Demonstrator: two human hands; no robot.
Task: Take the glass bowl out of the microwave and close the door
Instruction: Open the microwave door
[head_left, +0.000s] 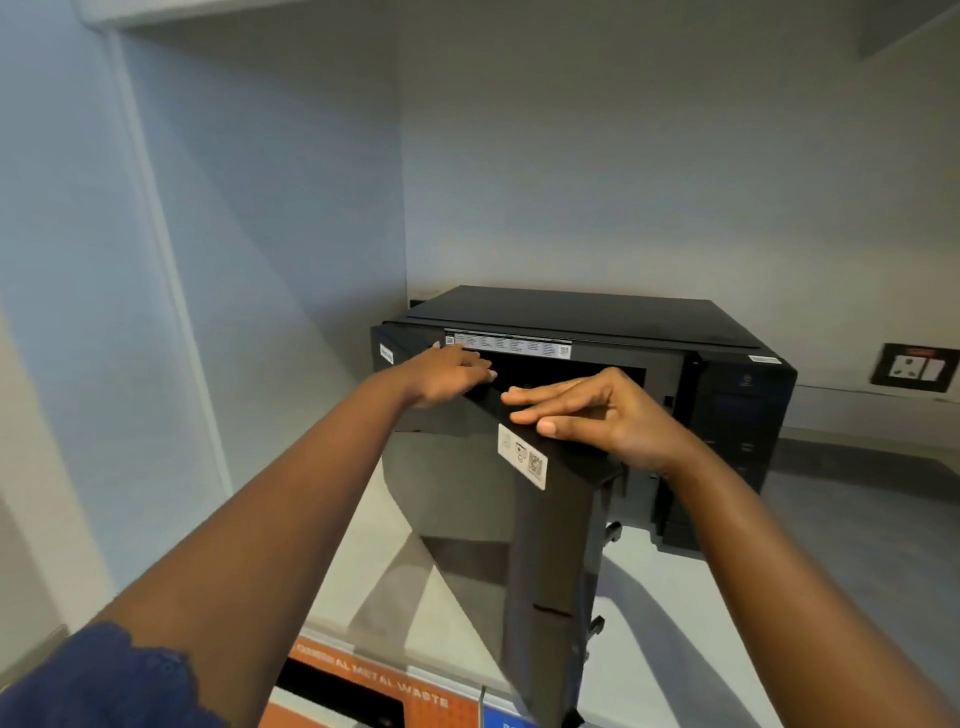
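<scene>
bin (363, 680) with orange label below counter (675, 623) edge | my door (550, 545) swung open toward me | right hand (597, 415) flat on door's top edge, fingers straight and close, gripping nothing | left hand (447, 376) reaching into microwave (597, 322) mouth, fingertips hidden, grip unclear | bowl not visible in dark cavity

The microwave (597, 364) sits on the counter (857, 571), its door (545, 519) open, wall socket (915, 368) behind-right.

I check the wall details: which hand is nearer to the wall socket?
Right. The right hand rests on the open microwave door's top edge, toward the wall socket; the left hand is farther away.
</scene>
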